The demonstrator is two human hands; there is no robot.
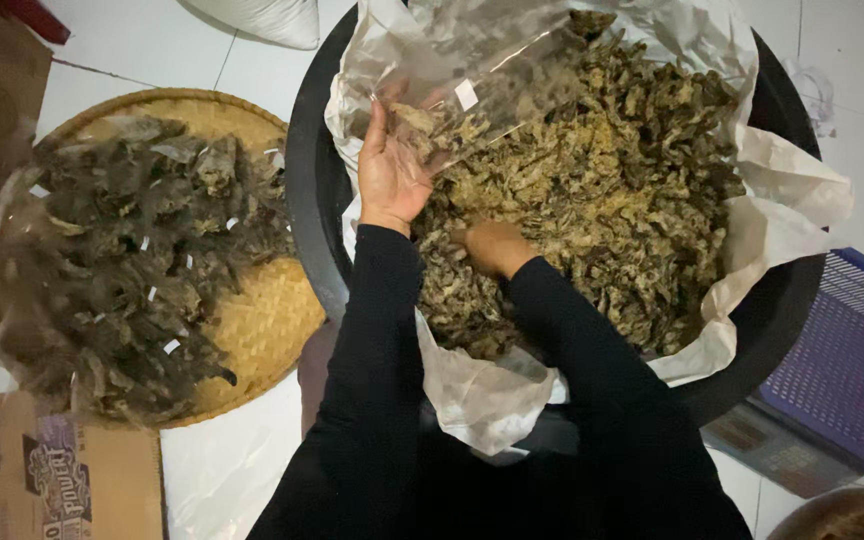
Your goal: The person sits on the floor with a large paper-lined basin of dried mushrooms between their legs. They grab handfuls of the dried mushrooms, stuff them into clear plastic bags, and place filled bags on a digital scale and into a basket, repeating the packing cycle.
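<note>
A big black tub (312, 180) lined with white paper (782, 190) holds a heap of dried, crinkled brown-yellow pieces (612, 190). My left hand (389, 170) holds up a clear plastic bag (482, 70) over the tub's left side, with some pieces inside the bag. My right hand (492, 247) is closed and pushed into the heap just below the bag, gripping dried pieces. Both arms wear black sleeves.
A round woven bamboo tray (262, 320) at the left carries several filled clear bags of the darker dried pieces (122, 260). Cardboard boxes (42, 480) lie at the lower left. A purple plastic basket (852, 360) sits at the right. The floor is white tile.
</note>
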